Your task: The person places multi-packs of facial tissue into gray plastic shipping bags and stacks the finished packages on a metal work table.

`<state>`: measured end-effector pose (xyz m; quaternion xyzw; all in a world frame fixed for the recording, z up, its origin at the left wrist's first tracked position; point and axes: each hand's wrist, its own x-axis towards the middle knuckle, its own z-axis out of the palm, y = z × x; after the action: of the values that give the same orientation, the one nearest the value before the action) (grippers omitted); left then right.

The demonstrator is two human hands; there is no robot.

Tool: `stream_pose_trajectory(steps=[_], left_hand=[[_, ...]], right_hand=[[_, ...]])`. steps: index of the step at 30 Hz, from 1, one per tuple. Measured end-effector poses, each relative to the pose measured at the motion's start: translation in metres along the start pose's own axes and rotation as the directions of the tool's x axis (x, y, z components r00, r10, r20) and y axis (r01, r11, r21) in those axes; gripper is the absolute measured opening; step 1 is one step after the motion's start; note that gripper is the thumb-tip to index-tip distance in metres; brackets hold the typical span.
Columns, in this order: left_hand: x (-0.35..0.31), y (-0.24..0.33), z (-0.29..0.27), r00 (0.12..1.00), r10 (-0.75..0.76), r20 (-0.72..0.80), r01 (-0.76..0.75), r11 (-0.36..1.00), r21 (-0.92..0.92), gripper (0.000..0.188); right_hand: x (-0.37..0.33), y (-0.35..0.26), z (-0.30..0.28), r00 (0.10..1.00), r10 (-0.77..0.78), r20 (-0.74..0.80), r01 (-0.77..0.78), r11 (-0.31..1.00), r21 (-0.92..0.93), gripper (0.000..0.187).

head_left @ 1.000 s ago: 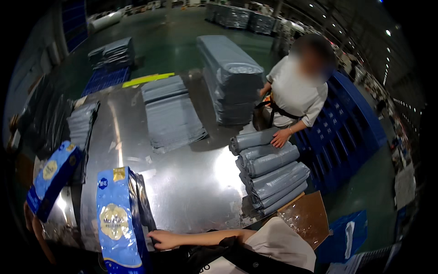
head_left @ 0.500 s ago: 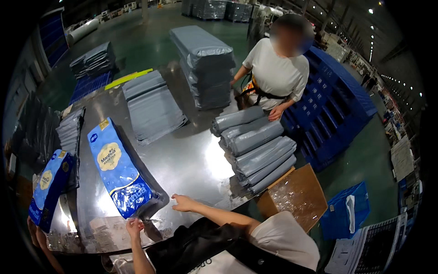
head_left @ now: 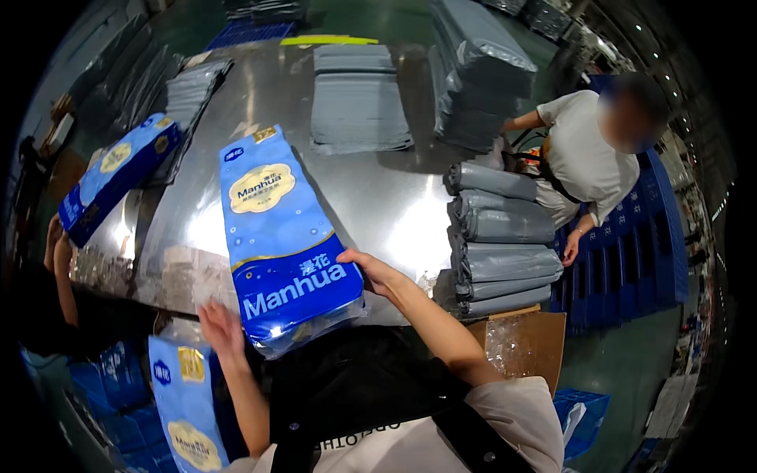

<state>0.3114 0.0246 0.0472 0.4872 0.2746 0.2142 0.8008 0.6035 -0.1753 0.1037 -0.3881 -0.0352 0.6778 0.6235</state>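
A long blue plastic-wrapped tissue pack [head_left: 288, 229] lies on the metal table in front of me, its near end projecting at the table edge. My right hand [head_left: 374, 273] grips the pack's near right corner, thumb on top; its other fingers are partly hidden. Beside the near left side, my left hand [head_left: 222, 327] is raised, slightly blurred, fingers stretched out and holding nothing. Below it, a second blue tissue pack [head_left: 185, 402] stands close to my left forearm.
Another person's hands [head_left: 59, 236] hold a blue pack [head_left: 118, 177] at the left. Flat grey bags [head_left: 359, 110] lie across the metal table [head_left: 378, 193]. Rolled grey bags [head_left: 505, 229], a tall grey stack [head_left: 481, 79] and a co-worker [head_left: 591, 158] are at the right, above a cardboard box [head_left: 544, 339].
The view has swung, and the second pack has appeared at lower left. My right hand has come onto the middle pack's corner; my left hand has left its near end.
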Motion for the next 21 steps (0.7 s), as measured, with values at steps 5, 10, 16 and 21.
stream_pose_trajectory(steps=[5, 10, 16, 21], left_hand=[[0.085, -0.069, 0.041, 0.993, -0.066, -0.094, 0.034, 0.952, -0.305, 0.055], [0.124, -0.047, 0.082, 0.933, -0.338, 0.125, 0.351, 0.777, -0.522, 0.053], [0.202, -0.050, 0.169, 0.931, -0.345, 0.123, 0.364, 0.908, -0.208, 0.059], [0.248, -0.140, 0.162, 0.919, -0.325, -0.223, 0.382, 0.874, 0.302, 0.068]], right_hand=[[-0.024, 0.022, 0.006, 0.958, -0.259, -0.119, 0.119, 0.743, -0.659, 0.101], [-0.075, -0.011, 0.002, 0.912, -0.406, -0.059, 0.243, 0.649, -0.721, 0.099], [-0.069, -0.007, -0.078, 0.836, -0.500, -0.224, 0.308, 0.767, -0.563, 0.089], [-0.012, -0.027, -0.149, 0.782, -0.257, -0.567, 0.148, 0.962, -0.231, 0.076]])
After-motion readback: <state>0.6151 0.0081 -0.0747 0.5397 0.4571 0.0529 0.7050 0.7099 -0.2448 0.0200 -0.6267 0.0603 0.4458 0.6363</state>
